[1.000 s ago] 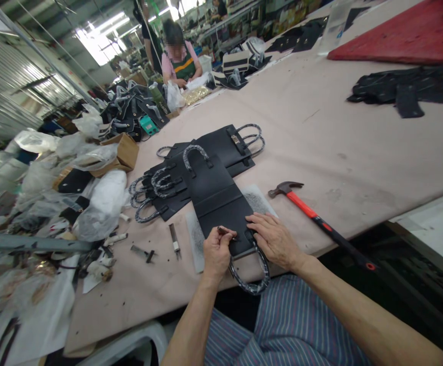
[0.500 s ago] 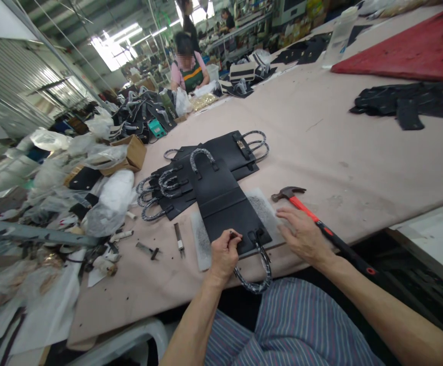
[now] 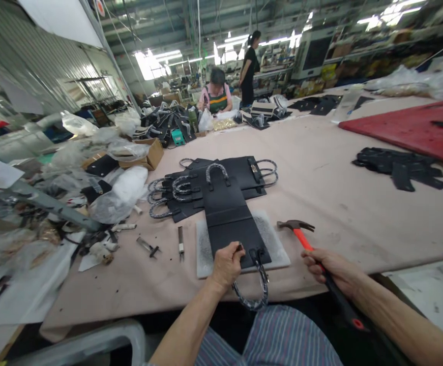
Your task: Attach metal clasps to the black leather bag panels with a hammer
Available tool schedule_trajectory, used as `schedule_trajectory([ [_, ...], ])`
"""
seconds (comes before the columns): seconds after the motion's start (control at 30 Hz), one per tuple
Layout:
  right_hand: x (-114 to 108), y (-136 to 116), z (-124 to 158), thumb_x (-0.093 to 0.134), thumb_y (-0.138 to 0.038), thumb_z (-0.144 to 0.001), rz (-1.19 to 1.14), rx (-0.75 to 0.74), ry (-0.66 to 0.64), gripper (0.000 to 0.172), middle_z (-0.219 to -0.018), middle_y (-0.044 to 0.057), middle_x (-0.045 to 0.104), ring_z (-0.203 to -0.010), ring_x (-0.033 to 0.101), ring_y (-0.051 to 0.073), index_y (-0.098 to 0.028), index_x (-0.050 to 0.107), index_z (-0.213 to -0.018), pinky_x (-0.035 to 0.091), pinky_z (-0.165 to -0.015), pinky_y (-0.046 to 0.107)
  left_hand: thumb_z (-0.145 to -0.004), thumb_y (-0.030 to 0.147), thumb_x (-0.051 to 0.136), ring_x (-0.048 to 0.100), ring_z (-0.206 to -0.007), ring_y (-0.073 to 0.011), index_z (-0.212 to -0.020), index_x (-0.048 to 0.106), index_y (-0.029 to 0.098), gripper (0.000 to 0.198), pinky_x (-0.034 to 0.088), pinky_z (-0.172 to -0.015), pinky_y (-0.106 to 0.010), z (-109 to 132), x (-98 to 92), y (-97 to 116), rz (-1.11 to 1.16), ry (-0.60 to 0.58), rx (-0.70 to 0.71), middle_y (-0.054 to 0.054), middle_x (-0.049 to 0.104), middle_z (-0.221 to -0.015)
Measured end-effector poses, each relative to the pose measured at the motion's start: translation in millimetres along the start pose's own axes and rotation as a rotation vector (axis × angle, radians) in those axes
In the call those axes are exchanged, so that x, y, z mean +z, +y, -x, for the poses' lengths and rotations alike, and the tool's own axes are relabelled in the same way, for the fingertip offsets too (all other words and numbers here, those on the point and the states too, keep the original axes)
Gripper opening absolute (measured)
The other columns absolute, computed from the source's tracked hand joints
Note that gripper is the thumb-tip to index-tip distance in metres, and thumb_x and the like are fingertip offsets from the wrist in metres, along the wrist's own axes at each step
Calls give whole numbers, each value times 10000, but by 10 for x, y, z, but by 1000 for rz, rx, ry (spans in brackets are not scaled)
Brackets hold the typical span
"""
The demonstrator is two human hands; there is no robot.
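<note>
A black bag panel [image 3: 231, 221] lies flat on a pale stone slab [image 3: 280, 249], a wrapped loop handle [image 3: 249, 305] at its near end hanging over the table edge. At the panel's near edge my left hand [image 3: 227, 264] is closed in a pinch on a small dark metal piece [image 3: 239, 247]; its kind is too small to make out, and its lower part is hidden. To the right, my right hand [image 3: 333, 269] is wrapped round the handle of a claw hammer [image 3: 301, 236], whose head rests on or just above the table beside the slab.
More black bag panels [image 3: 240, 170] with wrapped handles lie beyond. A two-pronged tool [image 3: 181, 244] and a small T-shaped metal tool [image 3: 148, 247] lie left of the slab. A cardboard box [image 3: 154, 155], black strips [image 3: 399, 165] and a red board [image 3: 408, 124] surround the work area. Two people are farther back.
My right hand has moved from the slab's right edge to the hammer handle and closed round it. My left hand still pinches the small piece. The camera view has tilted.
</note>
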State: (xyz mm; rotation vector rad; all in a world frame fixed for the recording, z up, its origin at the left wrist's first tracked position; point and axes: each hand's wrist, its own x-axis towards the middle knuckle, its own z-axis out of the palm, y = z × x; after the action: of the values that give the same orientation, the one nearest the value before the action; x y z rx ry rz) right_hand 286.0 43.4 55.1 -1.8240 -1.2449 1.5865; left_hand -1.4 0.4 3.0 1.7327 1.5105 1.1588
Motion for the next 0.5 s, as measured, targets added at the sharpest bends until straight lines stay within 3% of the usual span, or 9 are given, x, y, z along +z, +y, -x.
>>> schedule_trajectory([
  [0.1, 123, -301, 339, 420, -552, -929, 71, -204, 82, 334, -588, -60, 374, -419, 322, 114, -232, 472, -849, 269, -396, 234, -910, 156, 554, 669, -728, -139, -883, 656, 214, 121, 488, -716, -226, 1, 8, -13, -2, -2, -10, -9, 717, -811],
  [0.2, 226, -522, 615, 418, -586, -972, 407, -701, 253, 401, -566, -26, 447, -472, 428, 140, -232, 475, -792, 304, -476, 266, -915, 159, 550, 675, -729, -144, -882, 658, 214, 126, 485, -704, -229, 0, 12, -14, -5, 3, 3, -10, 723, -808],
  [0.27, 297, -579, 694, 403, -517, -1007, 650, -893, 270, 376, -557, -9, 485, -456, 439, 145, -233, 463, -768, 271, -485, 289, -913, 156, 552, 674, -717, -146, -879, 660, 213, 127, 483, -698, -231, 2, 16, -18, -15, 11, 18, -9, 721, -799],
  [0.4, 327, -741, 743, 403, -383, -1022, 981, -953, 128, 299, -547, 2, 535, -405, 424, 145, -234, 483, -775, 176, -469, 318, -912, 155, 557, 669, -687, -144, -902, 668, 215, 126, 478, -675, -226, 11, 26, -38, -17, 10, 27, -4, 716, -783],
  [0.5, 258, -1032, 889, 425, -453, -1028, 844, -1042, 242, 334, -529, -25, 488, -409, 401, 140, -244, 468, -771, 201, -467, 304, -912, 152, 556, 675, -705, -143, -882, 664, 215, 129, 483, -688, -222, 14, 24, -38, -17, 7, 28, -7, 720, -794],
])
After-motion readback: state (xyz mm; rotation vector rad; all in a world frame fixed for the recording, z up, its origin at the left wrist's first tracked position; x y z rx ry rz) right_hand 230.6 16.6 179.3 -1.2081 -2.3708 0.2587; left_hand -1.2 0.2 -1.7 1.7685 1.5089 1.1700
